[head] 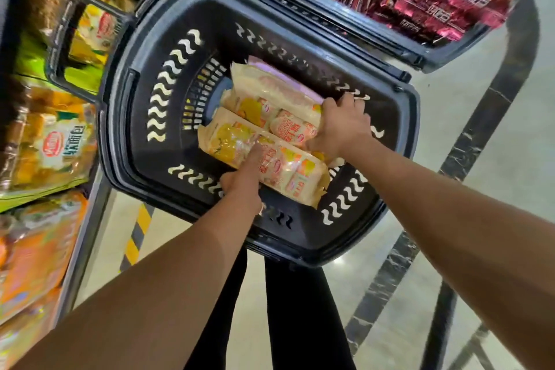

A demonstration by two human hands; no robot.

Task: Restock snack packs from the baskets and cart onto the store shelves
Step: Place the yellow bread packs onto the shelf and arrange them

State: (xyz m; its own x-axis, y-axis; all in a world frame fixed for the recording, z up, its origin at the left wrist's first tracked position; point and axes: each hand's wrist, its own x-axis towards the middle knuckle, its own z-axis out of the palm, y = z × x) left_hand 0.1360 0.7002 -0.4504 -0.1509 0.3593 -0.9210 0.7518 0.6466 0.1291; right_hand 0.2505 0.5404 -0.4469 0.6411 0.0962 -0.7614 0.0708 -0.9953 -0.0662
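Your left hand (241, 182) grips the near pack (264, 164), thumb laid along its top and fingers hidden beneath. Your right hand (342, 126) clutches the right end of the far pack (276, 102). Both packs lie in the basket (144, 69), long axes running lower-right. The shelves (45, 135) lie to your left, blurred.

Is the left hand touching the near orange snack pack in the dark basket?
Touching. The head view shows the left hand with its thumb pressed on top of the near orange snack pack, inside the dark basket.
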